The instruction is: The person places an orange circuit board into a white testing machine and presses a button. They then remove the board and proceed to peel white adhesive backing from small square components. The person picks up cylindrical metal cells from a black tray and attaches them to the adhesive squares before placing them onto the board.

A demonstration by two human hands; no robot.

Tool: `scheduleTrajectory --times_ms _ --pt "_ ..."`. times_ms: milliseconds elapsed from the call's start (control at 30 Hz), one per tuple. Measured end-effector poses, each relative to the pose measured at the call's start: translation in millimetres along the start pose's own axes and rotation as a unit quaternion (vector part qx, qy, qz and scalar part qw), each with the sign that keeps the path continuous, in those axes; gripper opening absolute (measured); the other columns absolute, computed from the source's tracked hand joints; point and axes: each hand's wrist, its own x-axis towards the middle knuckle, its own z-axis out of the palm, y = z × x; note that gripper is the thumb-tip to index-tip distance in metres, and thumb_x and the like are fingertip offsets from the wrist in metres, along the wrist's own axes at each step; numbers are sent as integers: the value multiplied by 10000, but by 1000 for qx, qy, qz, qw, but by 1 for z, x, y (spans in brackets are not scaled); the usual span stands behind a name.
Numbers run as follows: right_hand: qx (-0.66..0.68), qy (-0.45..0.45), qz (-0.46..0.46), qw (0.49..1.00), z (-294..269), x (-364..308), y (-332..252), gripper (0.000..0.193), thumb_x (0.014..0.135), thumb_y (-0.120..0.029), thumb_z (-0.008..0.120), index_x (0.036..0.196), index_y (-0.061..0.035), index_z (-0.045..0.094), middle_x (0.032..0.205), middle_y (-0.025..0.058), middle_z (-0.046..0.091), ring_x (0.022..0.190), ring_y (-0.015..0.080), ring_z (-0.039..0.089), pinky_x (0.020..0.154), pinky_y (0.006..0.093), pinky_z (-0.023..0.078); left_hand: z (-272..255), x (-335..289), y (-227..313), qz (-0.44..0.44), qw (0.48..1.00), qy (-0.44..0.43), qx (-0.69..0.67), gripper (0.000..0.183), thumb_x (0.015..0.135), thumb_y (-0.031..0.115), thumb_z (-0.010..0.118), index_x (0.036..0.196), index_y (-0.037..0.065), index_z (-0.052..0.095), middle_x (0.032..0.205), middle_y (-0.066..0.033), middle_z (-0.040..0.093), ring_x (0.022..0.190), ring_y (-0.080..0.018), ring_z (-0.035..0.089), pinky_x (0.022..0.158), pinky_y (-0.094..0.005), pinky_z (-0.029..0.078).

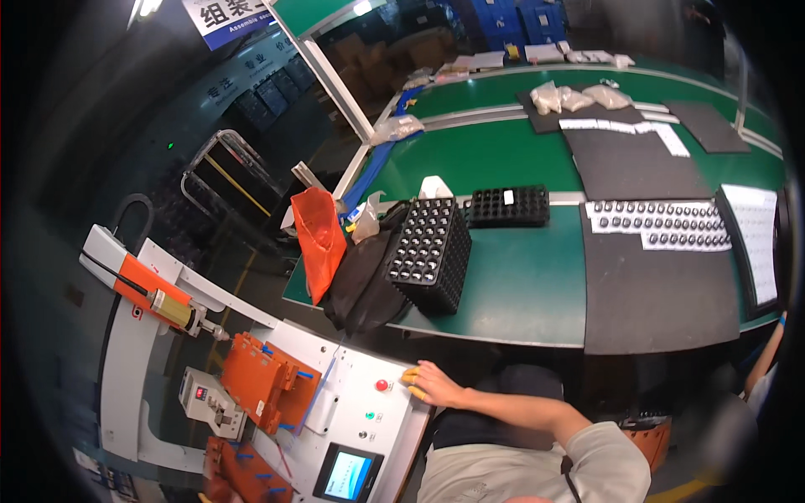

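Observation:
My right hand (433,386) reaches across to the edge of a white machine panel (345,377), close by a red push button (382,386). Yellow covers sit on some of its fingertips; the fingers look stretched out and hold nothing that I can see. Low at the left, what appears to be my left hand (220,488) is dim and cut off beside a lower orange fixture (251,471); its fingers do not show clearly. An upper orange fixture (260,377) with blue pins lies under a screwdriver-like spindle (180,312) on the machine's arm.
A lit touchscreen (347,474) sits on the panel. Beyond, the green bench (520,289) bears a tall stack of black trays (444,260), a lower black tray (509,207), an orange bag (317,243) and dark mats (658,293) with rows of small black parts. Another person's arm (765,356) shows at right.

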Motion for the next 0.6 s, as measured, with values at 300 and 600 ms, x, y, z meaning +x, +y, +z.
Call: scheduleTrajectory --times_ms 300,600 --pt "50 28 -13 998 0 8 -7 333 901 -243 698 1159 -35 665 1271 135 616 1224 336 537 1145 493 329 -58 0 20 206 977 -26 40 241 764 197 775 919 33 690 957 -130 688 912 -283 657 823 -428 560" --pt "110 -13 -40 993 -28 5 -24 268 822 -290 792 894 -50 695 1181 80 667 1040 268 605 964 395 458 18 -256 -44 264 963 46 -15 531 897 372 677 1318 64 575 1384 -256 535 1231 -394 552 998 -518 490"
